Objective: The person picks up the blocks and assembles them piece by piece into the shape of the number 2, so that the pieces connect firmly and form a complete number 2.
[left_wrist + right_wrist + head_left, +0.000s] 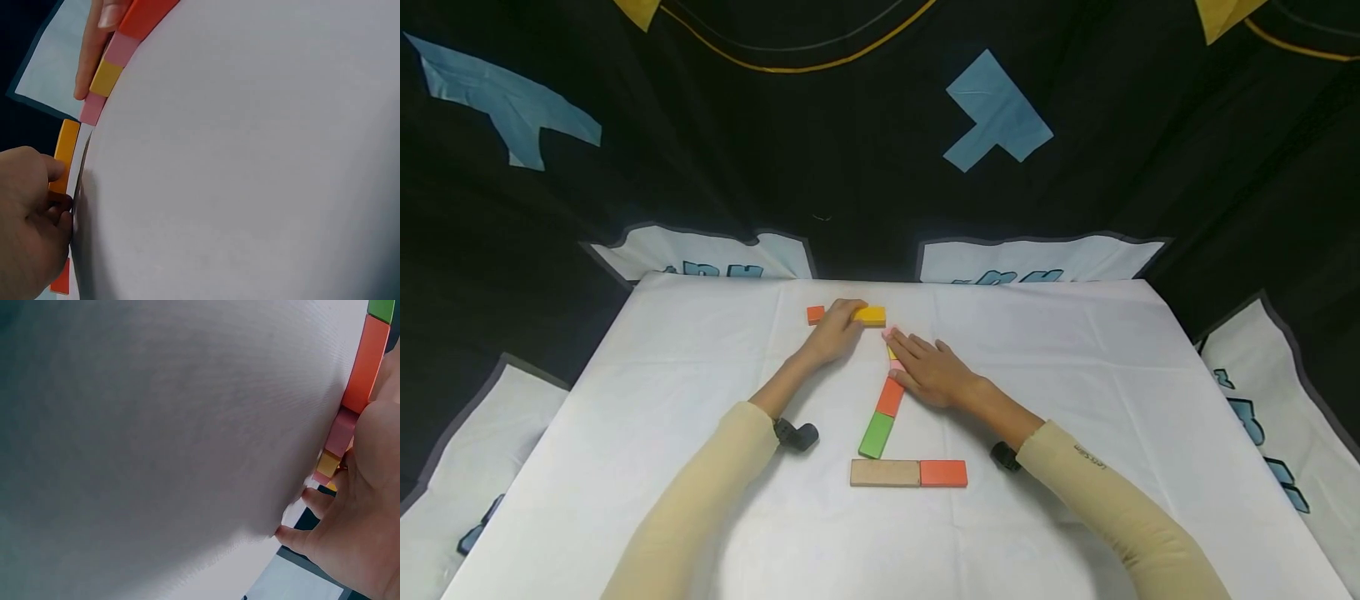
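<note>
My left hand (838, 327) grips the left end of a yellow block (872, 316) at the far side of the table, its thumb against the block in the left wrist view. Beyond that hand an orange block (815, 315) pokes out on the left. My right hand (934, 371) lies with fingers extended along a slanting row, fingertips at a pink block (92, 109) at its top end. Down the row follow a small yellow block (107, 79), another pink block (122, 49), an orange-red block (891, 397) and a green block (876, 435).
Below the green block, a plain wooden block (885, 473) and an orange block (943, 473) lie end to end, level across. All rest on a white cloth-covered table (1075, 375). Behind it hangs a black curtain (850, 167) with blue patches.
</note>
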Demonstrator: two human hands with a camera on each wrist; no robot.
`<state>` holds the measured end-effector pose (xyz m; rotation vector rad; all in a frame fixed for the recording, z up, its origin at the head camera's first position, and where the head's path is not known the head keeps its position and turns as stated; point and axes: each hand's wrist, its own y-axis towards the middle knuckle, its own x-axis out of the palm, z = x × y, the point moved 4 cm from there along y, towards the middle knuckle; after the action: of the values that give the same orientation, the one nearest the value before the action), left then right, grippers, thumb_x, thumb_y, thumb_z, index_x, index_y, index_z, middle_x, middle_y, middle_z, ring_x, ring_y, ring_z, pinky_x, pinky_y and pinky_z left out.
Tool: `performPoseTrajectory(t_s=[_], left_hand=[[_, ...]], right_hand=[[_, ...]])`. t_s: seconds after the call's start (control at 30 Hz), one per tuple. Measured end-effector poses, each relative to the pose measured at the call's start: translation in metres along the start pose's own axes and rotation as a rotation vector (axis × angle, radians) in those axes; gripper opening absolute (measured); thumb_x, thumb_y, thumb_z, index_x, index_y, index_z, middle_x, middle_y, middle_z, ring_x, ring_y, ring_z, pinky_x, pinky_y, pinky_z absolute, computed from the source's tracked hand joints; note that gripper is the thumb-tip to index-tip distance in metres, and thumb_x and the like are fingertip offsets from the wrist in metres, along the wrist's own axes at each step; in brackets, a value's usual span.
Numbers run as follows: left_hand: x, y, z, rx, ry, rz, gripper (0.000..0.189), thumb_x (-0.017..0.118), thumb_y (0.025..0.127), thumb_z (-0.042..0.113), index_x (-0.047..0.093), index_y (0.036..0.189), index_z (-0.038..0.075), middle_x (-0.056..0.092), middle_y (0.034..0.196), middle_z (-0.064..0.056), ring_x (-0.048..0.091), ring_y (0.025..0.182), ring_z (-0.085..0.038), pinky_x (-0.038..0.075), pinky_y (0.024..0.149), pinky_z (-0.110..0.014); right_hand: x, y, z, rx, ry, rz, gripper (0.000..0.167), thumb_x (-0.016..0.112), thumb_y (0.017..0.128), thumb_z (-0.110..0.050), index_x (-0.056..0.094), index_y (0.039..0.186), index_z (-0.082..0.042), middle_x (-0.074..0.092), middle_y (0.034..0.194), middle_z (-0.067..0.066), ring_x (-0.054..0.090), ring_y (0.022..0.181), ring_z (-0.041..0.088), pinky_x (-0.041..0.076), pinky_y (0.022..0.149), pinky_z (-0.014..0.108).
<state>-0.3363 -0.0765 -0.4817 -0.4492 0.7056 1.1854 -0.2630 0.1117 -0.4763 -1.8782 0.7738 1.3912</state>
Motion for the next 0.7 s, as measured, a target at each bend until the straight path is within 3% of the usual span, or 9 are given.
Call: performPoseTrajectory(t_s=[0.27,0.7], left_hand=[[0.001,-0.011,0.001,0.042,0.026,0.008,0.04,0.048,0.102,0.008,0.05,0.14,-0.003,0.046,0.143,-0.022,0.045,0.132,-0.034,0.032,0.115,-0.044],[0.005,-0.015,0.001,0.032,0.056,0.0,0.04,0.049,0.103,0.01,0.049,0.141,-0.002,0.044,0.145,-0.021,0.046,0.132,-0.032,0.033,0.114,-0.044]], right_hand=[[0.001,0.0,0.0,0.006,-0.009,-0.004,0.069,0.033,0.106,-0.05,0.009,0.162,-0.016,0.011,0.166,0.003,0.022,0.149,0.029,0.021,0.115,0.062],[0.002,0.001,0.001,-0.042,-0.05,0.034,0.068,0.033,0.107,-0.048,0.013,0.161,-0.012,0.012,0.166,0.006,0.013,0.151,0.027,0.017,0.118,0.055]])
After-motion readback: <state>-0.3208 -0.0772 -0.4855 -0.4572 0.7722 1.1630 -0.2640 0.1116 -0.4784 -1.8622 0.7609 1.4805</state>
